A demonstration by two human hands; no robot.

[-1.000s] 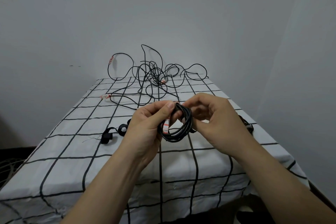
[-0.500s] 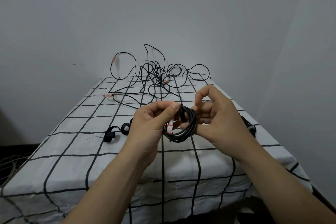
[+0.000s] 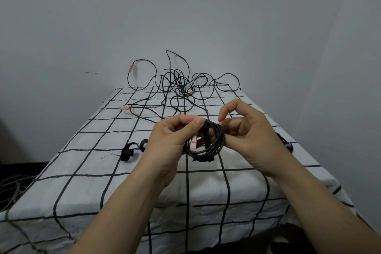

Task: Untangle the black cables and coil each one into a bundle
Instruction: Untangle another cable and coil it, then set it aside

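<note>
both hands (image 3: pixel 169 140) (image 3: pixel 249 136) pinch a round coiled black cable (image 3: pixel 214 146), seemingly strap-bound.

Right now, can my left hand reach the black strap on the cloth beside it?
Probably, nothing lies between the strap and the left hand. But that hand pinches the coiled cable, so the right hand would need to hold it alone first.

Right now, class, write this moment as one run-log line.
left hand: grips coiled cable | right hand: pinches its right side | tangled cables: far end of table | loose strap: on table
</note>
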